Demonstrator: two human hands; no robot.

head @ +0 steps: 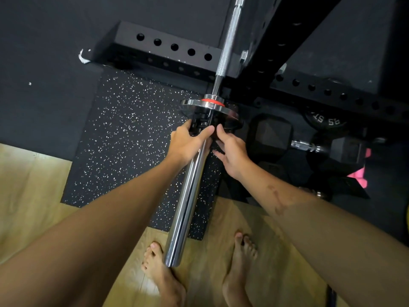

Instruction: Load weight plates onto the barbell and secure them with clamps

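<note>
While one plate (223, 110) sits home on the barbell (188, 207), we seat its clamp (202, 125), left grip (188, 140) curled round it, right grip (230, 151) spread alongside, locking apparently yet to come.

Shiny plate (192, 105) and black clamp (202, 123) sit on chrome barbell sleeve (188, 202)

Speckled black mat (132, 140) lies on pale wooden floor (28, 196) beside black holed rack (172, 49).

The near stretch of the barbell sleeve (188, 202) is bare and free to slide along. Farther on, the clamp (202, 124), the left hand (186, 145), the right hand (232, 154) and the weight plate (208, 107) block it. Left, over the speckled mat (124, 140), is open. On the right, a hex dumbbell (274, 134) and the rack upright (276, 41) crowd in.
</note>
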